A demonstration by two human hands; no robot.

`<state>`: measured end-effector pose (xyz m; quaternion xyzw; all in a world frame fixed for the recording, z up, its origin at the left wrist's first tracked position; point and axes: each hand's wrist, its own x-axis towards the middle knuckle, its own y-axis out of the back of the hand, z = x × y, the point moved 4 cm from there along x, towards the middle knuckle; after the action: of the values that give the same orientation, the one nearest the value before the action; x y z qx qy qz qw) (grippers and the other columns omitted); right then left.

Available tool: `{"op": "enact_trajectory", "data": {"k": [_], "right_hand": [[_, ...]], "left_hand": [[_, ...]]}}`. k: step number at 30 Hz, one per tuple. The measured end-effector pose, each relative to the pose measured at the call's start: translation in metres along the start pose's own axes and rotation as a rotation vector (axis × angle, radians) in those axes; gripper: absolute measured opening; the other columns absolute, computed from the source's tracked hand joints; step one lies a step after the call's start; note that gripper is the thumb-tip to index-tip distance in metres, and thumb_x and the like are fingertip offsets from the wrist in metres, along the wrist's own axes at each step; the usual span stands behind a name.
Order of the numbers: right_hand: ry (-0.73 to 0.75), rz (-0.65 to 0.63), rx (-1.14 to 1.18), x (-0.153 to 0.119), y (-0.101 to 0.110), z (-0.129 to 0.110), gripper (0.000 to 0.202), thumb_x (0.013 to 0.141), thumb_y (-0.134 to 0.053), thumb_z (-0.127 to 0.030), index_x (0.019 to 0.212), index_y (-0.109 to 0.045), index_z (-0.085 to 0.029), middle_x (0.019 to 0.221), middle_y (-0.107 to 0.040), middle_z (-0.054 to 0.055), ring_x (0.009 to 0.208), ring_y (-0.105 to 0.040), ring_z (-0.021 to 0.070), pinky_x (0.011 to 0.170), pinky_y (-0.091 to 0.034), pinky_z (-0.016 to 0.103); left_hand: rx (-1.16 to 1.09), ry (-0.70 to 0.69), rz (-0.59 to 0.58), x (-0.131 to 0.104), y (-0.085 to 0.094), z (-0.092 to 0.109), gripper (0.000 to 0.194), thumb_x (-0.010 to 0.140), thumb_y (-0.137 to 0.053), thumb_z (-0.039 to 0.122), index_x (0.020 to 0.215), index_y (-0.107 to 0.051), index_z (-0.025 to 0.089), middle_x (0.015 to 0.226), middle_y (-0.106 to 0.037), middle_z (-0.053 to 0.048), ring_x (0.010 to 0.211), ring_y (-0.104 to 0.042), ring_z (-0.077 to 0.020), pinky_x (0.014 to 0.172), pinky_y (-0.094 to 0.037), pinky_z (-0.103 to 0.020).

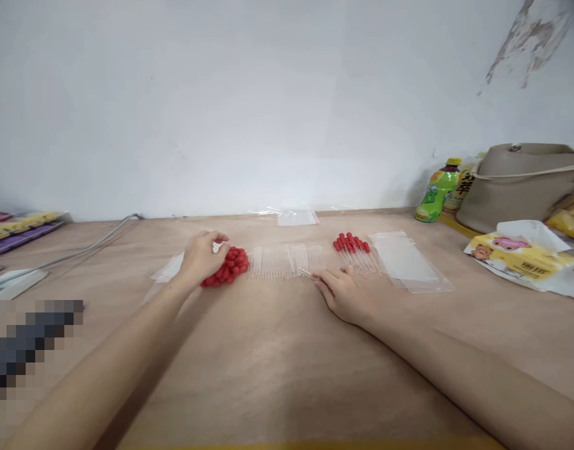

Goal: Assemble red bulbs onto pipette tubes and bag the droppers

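Observation:
A pile of red rubber dropper bulbs [231,265] lies on the table left of centre. My left hand [202,255] is over the pile's back left side, thumb and forefinger curved with a gap between them; nothing shows in the gap. To the right, a row of clear glass dropper tubes [277,261] lies side by side. My right hand [346,294] rests low at the row's right end, its fingers closed on one glass dropper tube [306,272] pointing left. Behind that hand lies a bunch of glass droppers with red bulbs fitted [351,244].
Clear plastic bags [409,259] lie right of the droppers, with another small bag [297,218] by the wall. A green bottle [439,190], a grey bag [526,187] and a tissue pack [516,253] stand or lie right. A grey cable [99,240] crosses the left.

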<state>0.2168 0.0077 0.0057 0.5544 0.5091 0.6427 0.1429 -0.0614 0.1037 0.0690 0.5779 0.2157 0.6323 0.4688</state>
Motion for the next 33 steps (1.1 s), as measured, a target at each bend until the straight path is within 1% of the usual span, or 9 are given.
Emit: {"op": "enact_trajectory", "data": {"k": [5, 10, 17, 23, 25, 28, 29, 30, 33], "right_hand": [[0.008, -0.013, 0.043, -0.001, -0.007, 0.004, 0.024, 0.088, -0.037, -0.02, 0.099, -0.057, -0.017, 0.09, -0.066, 0.006, 0.076, -0.058, 0.0154, 0.076, -0.031, 0.032], [0.008, -0.026, 0.072, -0.001, -0.01, 0.005, 0.023, 0.088, -0.037, -0.02, 0.099, -0.056, -0.017, 0.091, -0.065, 0.005, 0.079, -0.058, 0.0146, 0.078, -0.029, 0.032], [-0.007, -0.051, 0.099, 0.001, -0.005, 0.001, 0.022, 0.088, -0.037, -0.019, 0.099, -0.056, -0.017, 0.094, -0.065, 0.005, 0.082, -0.058, 0.0145, 0.08, -0.029, 0.033], [-0.009, -0.042, 0.071, 0.001, -0.005, 0.001, 0.023, 0.088, -0.037, -0.021, 0.099, -0.057, -0.017, 0.093, -0.065, 0.005, 0.082, -0.057, 0.015, 0.078, -0.031, 0.033], [0.0, -0.042, 0.076, 0.001, -0.006, 0.001, 0.024, 0.088, -0.036, -0.021, 0.099, -0.057, -0.017, 0.094, -0.065, 0.005, 0.081, -0.057, 0.0148, 0.079, -0.031, 0.033], [0.009, -0.043, 0.086, 0.001, -0.005, 0.001, 0.024, 0.088, -0.035, -0.02, 0.099, -0.057, -0.017, 0.092, -0.065, 0.005, 0.08, -0.057, 0.0145, 0.079, -0.031, 0.033], [0.009, -0.04, 0.085, 0.001, -0.004, 0.0, 0.025, 0.088, -0.035, -0.02, 0.098, -0.057, -0.017, 0.091, -0.065, 0.005, 0.079, -0.057, 0.0147, 0.078, -0.031, 0.033], [0.009, -0.039, 0.081, 0.001, -0.003, -0.001, 0.025, 0.088, -0.035, -0.021, 0.097, -0.058, -0.017, 0.091, -0.065, 0.005, 0.079, -0.056, 0.0149, 0.078, -0.032, 0.033], [-0.001, -0.038, 0.064, 0.001, 0.001, -0.002, 0.024, 0.087, -0.036, -0.022, 0.095, -0.059, -0.018, 0.09, -0.065, 0.006, 0.08, -0.056, 0.0158, 0.077, -0.032, 0.032]], "left_hand": [[0.094, -0.099, -0.414, 0.042, -0.022, -0.023, 0.037, 0.076, -0.04, 0.038, 0.091, -0.066, 0.018, 0.098, -0.064, -0.006, 0.089, -0.056, -0.0223, 0.079, -0.04, -0.028], [0.068, -0.081, -0.547, 0.054, -0.04, -0.024, 0.029, 0.066, -0.051, 0.04, 0.075, -0.07, 0.02, 0.08, -0.069, -0.003, 0.076, -0.06, -0.0208, 0.067, -0.042, -0.025], [-0.008, -0.048, -0.454, 0.052, -0.044, -0.027, 0.019, 0.062, -0.057, 0.037, 0.066, -0.065, 0.02, 0.074, -0.068, -0.004, 0.072, -0.061, -0.0207, 0.065, -0.042, -0.025], [-0.083, 0.006, -0.336, 0.05, -0.034, -0.032, 0.018, 0.067, -0.056, 0.036, 0.069, -0.058, 0.018, 0.068, -0.064, -0.004, 0.063, -0.059, -0.0175, 0.058, -0.043, -0.025], [-0.11, 0.022, -0.216, 0.047, -0.024, -0.027, 0.02, 0.071, -0.054, 0.036, 0.075, -0.057, 0.017, 0.073, -0.064, -0.004, 0.067, -0.058, -0.0163, 0.061, -0.043, -0.025], [-0.238, -0.003, 0.122, 0.03, -0.003, -0.006, 0.026, 0.075, -0.051, 0.036, 0.091, -0.055, 0.016, 0.084, -0.061, -0.005, 0.074, -0.056, -0.0151, 0.065, -0.043, -0.025], [-0.307, -0.035, 0.18, 0.021, 0.0, 0.004, 0.029, 0.076, -0.051, 0.036, 0.097, -0.054, 0.017, 0.085, -0.061, -0.004, 0.072, -0.055, -0.0143, 0.065, -0.042, -0.025], [-0.384, -0.064, 0.165, 0.01, 0.0, 0.015, 0.031, 0.078, -0.049, 0.036, 0.102, -0.053, 0.018, 0.084, -0.06, -0.003, 0.069, -0.055, -0.0131, 0.063, -0.042, -0.024], [-0.608, -0.115, -0.035, -0.025, -0.014, 0.048, 0.032, 0.082, -0.044, 0.036, 0.107, -0.053, 0.018, 0.082, -0.06, -0.002, 0.066, -0.056, -0.0124, 0.06, -0.043, -0.024]]}}
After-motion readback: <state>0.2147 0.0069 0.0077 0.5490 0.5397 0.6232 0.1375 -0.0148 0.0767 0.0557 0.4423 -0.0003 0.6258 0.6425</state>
